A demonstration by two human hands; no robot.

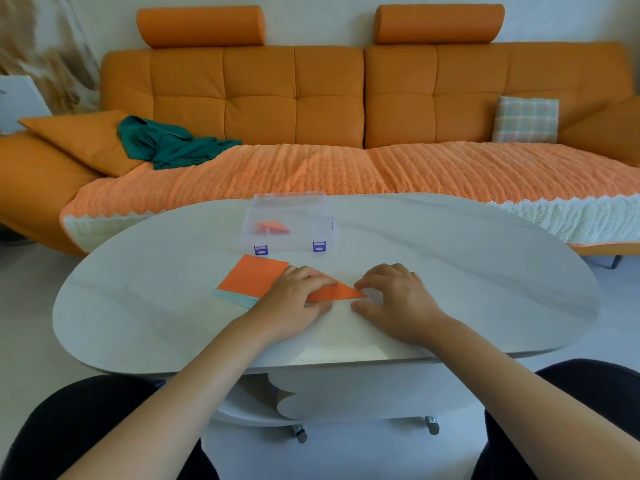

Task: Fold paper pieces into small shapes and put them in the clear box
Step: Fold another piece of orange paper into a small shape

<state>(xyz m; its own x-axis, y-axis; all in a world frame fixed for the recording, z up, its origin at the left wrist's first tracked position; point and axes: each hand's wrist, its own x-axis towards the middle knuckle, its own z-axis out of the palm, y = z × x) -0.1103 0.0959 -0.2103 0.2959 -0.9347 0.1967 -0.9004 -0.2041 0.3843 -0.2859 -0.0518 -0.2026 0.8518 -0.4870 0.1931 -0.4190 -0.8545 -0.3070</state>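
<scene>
An orange paper folded into a triangle (337,291) lies on the white oval table (467,271). My left hand (294,296) rests flat on its left part, pressing it down. My right hand (394,296) touches the triangle's right tip with its fingertips. Left of my hands lies a small stack of flat sheets, an orange sheet (254,278) on top and a light blue sheet (235,297) showing under it. Behind them stands the clear box (289,221) with purple latches, and a folded orange shape (272,226) lies inside it.
An orange sofa (346,98) with a ribbed orange throw runs behind the table. A green cloth (166,142) and a plaid cushion (526,119) lie on it. My knees in dark trousers are below the table's near edge.
</scene>
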